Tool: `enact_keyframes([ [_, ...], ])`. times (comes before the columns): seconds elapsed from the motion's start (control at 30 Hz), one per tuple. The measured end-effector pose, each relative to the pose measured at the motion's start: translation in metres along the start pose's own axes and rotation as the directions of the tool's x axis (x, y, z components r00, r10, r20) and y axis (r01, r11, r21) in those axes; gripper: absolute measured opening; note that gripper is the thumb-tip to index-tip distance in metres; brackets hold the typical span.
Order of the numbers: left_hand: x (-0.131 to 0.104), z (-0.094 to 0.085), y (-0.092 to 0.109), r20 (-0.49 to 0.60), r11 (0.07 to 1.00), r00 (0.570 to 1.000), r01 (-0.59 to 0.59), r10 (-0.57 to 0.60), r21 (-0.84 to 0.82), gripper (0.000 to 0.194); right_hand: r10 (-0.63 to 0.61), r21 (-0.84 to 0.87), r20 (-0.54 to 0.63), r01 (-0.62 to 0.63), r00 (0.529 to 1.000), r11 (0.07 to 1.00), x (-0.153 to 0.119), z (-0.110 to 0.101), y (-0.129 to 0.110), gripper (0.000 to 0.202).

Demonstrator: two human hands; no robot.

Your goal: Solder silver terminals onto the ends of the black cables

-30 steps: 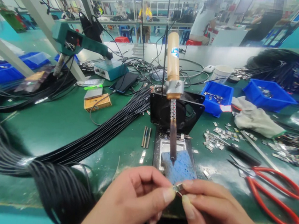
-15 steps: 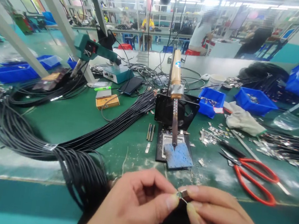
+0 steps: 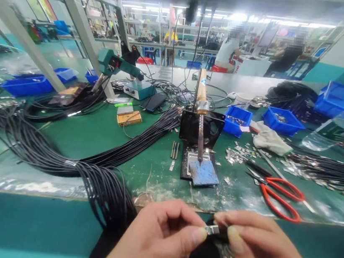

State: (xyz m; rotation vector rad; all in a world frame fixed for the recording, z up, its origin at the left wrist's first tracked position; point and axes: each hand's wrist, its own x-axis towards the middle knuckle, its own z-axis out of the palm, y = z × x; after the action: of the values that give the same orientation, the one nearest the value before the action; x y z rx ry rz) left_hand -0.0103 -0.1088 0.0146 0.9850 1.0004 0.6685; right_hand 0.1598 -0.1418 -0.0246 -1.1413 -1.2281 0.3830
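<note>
Before the near edge of the work surface (image 3: 73, 131), the left hand (image 3: 160, 237) pinches a small metal connector (image 3: 212, 230), its long axis pointing toward the right hand (image 3: 261, 242), which is narrowed just beside the free end, its hold indeterminable.

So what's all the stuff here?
workbench: one, green, centre
soldering iron: one, tan-handled, centre
sponge: one, blue, under iron tip
fan: one, black, behind iron
scissors: one pair, red-handled, right
cable bundles: several, black, both sides
bins: several, blue, both sides
metal pieces: many, silver, right
glove: one, white, right
bottle: one, clear, far right
cup: one, white, back right
phone: one, black, left of fan
wooden box: one, tan, near phone
equipment: count unclear, teal, back left
people: at least three, mixed clothing, background
connector: one, silver and green, front centre
left hand: one, bare, pinching connector
right hand: one, bare, beside it
</note>
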Motion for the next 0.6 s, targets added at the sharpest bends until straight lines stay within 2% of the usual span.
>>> enact_keyframes([
  [0.07,0.006,-0.002,-0.017,0.035,0.997,0.999,-0.01,0.008,0.074,0.028,0.009,-0.024,-0.033,-0.01,0.999,1.0,0.014,-0.003,0.014,0.01],
  [0.1,0.009,-0.002,-0.028,0.023,0.986,0.999,-0.052,0.049,0.161,0.026,0.04,-0.049,-0.049,-0.042,0.998,0.998,0.022,-0.004,0.023,0.007],
  [0.17,0.016,-0.003,-0.053,0.043,0.89,0.986,-0.163,0.16,0.426,0.021,0.097,-0.072,-0.015,-0.097,0.995,0.993,0.037,-0.005,0.044,0.001],
  [0.2,0.018,-0.003,-0.063,0.104,0.828,0.977,-0.212,0.185,0.519,0.023,0.11,-0.075,-0.016,-0.111,0.994,0.991,0.043,-0.004,0.054,0.003],
  [0.3,0.016,-0.007,-0.079,0.214,0.758,0.957,-0.288,0.198,0.585,0.025,0.154,-0.083,-0.017,-0.155,0.988,0.984,0.051,-0.002,0.074,0.009],
  [0.33,0.013,-0.01,-0.075,0.236,0.74,0.95,-0.308,0.205,0.598,0.026,0.162,-0.088,-0.023,-0.164,0.986,0.983,0.052,-0.001,0.077,0.011],
  [0.4,0.008,-0.023,-0.053,0.253,0.68,0.936,-0.352,0.245,0.644,0.025,0.17,-0.1,-0.036,-0.173,0.985,0.98,0.05,-0.002,0.08,0.013],
  [0.43,0.007,-0.034,-0.037,0.233,0.577,0.918,-0.385,0.322,0.72,0.025,0.174,-0.107,-0.038,-0.177,0.984,0.978,0.048,-0.002,0.08,0.014],
  [0.47,0.009,-0.047,-0.018,0.133,0.457,0.901,-0.331,0.413,0.826,0.023,0.177,-0.114,-0.036,-0.18,0.984,0.977,0.047,-0.003,0.08,0.015],
  [0.5,0.014,-0.063,0.002,-0.004,0.353,0.874,-0.192,0.486,0.916,0.024,0.18,-0.12,-0.032,-0.183,0.983,0.976,0.047,-0.003,0.081,0.016],
  [0.6,0.044,-0.115,0.051,-0.173,0.289,0.822,0.011,0.542,0.957,0.024,0.183,-0.13,-0.032,-0.186,0.983,0.974,0.047,-0.004,0.084,0.019],
])
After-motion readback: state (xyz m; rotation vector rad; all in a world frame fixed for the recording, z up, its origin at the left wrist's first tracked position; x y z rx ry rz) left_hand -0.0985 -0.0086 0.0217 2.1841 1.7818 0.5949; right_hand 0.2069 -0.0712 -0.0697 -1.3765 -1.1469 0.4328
